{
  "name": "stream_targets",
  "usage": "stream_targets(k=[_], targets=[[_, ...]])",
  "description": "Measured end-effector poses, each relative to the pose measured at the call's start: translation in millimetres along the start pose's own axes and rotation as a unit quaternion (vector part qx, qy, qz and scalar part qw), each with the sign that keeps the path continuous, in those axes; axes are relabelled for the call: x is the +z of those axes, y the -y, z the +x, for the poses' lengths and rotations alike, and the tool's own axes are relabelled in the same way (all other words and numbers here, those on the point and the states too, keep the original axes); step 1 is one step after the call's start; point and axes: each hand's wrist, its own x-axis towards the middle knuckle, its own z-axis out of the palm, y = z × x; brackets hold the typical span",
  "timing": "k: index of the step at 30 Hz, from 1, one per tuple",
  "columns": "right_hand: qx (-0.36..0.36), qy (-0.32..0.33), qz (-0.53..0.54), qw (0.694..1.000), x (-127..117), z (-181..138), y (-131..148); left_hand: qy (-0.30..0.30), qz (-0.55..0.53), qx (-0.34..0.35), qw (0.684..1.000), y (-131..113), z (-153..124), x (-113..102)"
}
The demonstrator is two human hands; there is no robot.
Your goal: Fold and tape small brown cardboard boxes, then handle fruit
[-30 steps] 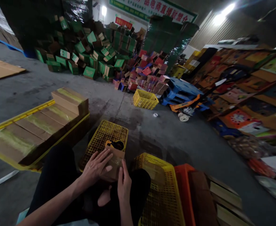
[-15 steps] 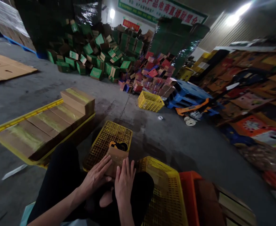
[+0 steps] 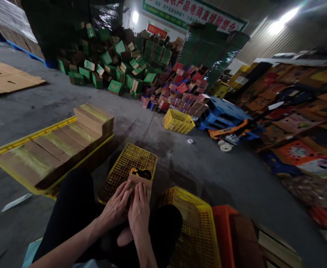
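Note:
A small brown cardboard box sits before my knees at the near end of an upturned yellow plastic crate. My left hand lies on the left part of the box, fingers stretched forward. Beside it, my right hand rests on the box's top with its fingers out flat and close together. Both hands press on the cardboard and hide most of it. Just beyond the box, a yellow and black tape dispenser lies on the crate.
Taped cardboard boxes fill a yellow crate on the left. To my right stand another yellow crate and an orange crate. Farther off are a small yellow basket, a pallet jack and heaped green boxes.
My right hand has slid left across the box, closer to my left hand, and its fingers have come together. My left hand has shifted only slightly.

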Motion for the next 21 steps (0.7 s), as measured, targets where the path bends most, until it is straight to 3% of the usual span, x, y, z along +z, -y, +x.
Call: stream_targets(k=[8, 15, 21], targets=[[0.013, 0.025, 0.012, 1.0, -6.5, 4.2, -3.1, 0.026, 0.009, 0.031, 0.999, 9.8, 9.8, -0.5], [0.031, 0.042, -0.001, 0.999, -11.7, 0.8, 11.8, 0.023, -0.025, -0.022, 0.999, 10.5, -19.2, -2.8], [-0.018, 0.064, -0.005, 0.998, -27.6, 0.0, 11.5, 0.02, -0.083, -0.06, 0.995, 8.1, -33.1, -6.0]])
